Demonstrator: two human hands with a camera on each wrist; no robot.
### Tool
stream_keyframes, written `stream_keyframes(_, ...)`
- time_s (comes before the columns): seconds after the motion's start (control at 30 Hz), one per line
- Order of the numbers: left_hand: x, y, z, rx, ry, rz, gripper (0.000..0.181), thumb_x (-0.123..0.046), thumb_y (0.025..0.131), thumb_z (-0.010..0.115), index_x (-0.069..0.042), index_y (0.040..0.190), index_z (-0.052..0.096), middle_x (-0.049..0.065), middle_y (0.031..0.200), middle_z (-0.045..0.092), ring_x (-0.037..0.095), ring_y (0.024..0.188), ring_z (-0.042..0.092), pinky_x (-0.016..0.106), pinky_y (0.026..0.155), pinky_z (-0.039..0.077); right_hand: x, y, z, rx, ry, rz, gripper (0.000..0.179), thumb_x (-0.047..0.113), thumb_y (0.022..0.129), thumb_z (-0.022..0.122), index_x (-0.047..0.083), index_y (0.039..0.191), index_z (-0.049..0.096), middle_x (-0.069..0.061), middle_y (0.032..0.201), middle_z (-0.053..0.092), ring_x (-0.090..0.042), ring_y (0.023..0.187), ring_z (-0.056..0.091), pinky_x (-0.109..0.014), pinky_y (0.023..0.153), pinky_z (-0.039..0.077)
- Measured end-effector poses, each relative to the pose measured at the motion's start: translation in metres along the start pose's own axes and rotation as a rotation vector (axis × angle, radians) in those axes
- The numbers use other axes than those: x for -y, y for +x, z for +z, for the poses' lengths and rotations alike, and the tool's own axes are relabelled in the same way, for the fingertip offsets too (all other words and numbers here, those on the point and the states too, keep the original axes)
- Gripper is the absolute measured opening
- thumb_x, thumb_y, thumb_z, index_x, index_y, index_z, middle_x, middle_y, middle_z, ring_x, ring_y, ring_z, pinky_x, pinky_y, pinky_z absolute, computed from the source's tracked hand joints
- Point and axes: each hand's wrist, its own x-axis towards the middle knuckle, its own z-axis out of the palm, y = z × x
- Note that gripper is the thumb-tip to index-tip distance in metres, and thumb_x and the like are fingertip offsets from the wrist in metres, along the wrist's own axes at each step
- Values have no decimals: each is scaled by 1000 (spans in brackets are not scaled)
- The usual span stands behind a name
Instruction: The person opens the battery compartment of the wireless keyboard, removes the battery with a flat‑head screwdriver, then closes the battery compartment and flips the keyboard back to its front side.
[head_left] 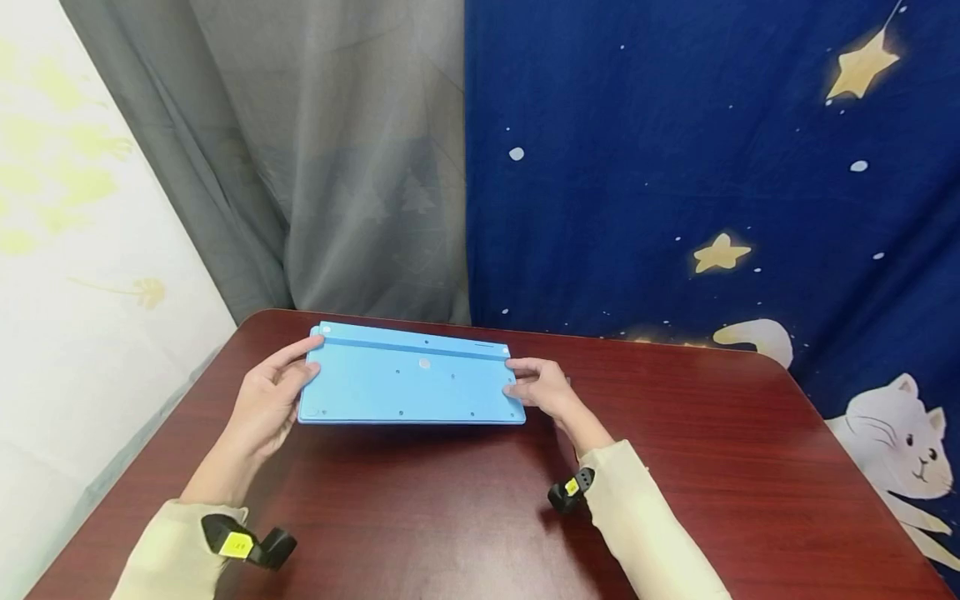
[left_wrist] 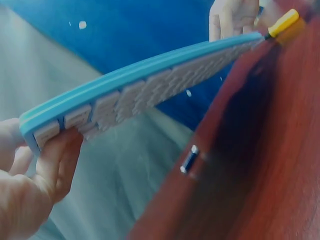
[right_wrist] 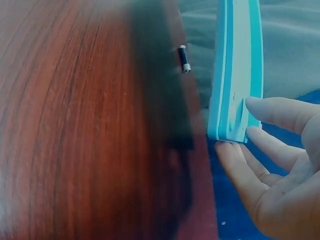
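Note:
A light blue keyboard is held up over the table, its screwed underside toward the head camera. Its pale keys show in the left wrist view. My left hand grips one end, with fingers on the key side. At the opposite end, my right hand pinches the keyboard between thumb and fingers. A small dark cylinder with silver ends, like a battery, lies on the table below; the keyboard hides it in the head view.
A yellow-handled tool, perhaps a screwdriver, lies on the table beyond the keyboard's right end. The dark red wooden table has rounded far corners. Grey curtain and blue star-patterned curtain hang behind it.

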Motion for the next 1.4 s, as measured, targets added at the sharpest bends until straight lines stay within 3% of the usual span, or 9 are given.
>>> stream_keyframes(0.3, -23, -11, 16, -85, 30, 22, 35, -3, 90, 56, -14, 123, 59, -5, 72, 58, 1, 36, 41, 11, 34, 29, 16, -12, -4, 23, -69, -98, 50, 2, 79, 68, 0, 126, 53, -18, 113, 58, -27, 99, 56, -38, 81, 49)
stream_keyframes(0.5, -32, -16, 24, -120, -9, -13, 38, -4, 89, 58, -14, 125, 57, -2, 75, 61, 4, 42, 48, 13, 35, 33, 24, -19, -3, -10, -197, -179, 47, 6, 78, 70, 1, 122, 57, -17, 132, 46, -29, 119, 42, -44, 95, 37)
stream_keyframes(0.67, -38, -19, 29, -152, -23, -18, 39, -3, 89, 58, -14, 126, 55, -1, 73, 60, 5, 41, 46, 13, 34, 32, 32, -25, -1, -24, -222, -188, 45, 8, 77, 71, 5, 121, 60, -15, 139, 39, -29, 128, 31, -49, 100, 30)
stream_keyframes(0.97, -46, -25, 40, -189, -12, -8, 39, -2, 89, 57, -13, 126, 55, -4, 62, 49, 4, 36, 38, 13, 33, 30, 41, -32, 3, 23, -251, -334, 38, 7, 77, 71, 4, 114, 65, -12, 128, 52, -27, 123, 41, -44, 99, 33)
stream_keyframes(1.4, -49, -33, 54, -196, -46, 3, 39, -1, 89, 56, -13, 126, 56, -4, 63, 50, 4, 38, 36, 14, 34, 28, 57, -49, 15, 119, -344, -479, 33, 18, 77, 71, 11, 110, 67, -10, 127, 53, -24, 123, 40, -44, 99, 31)
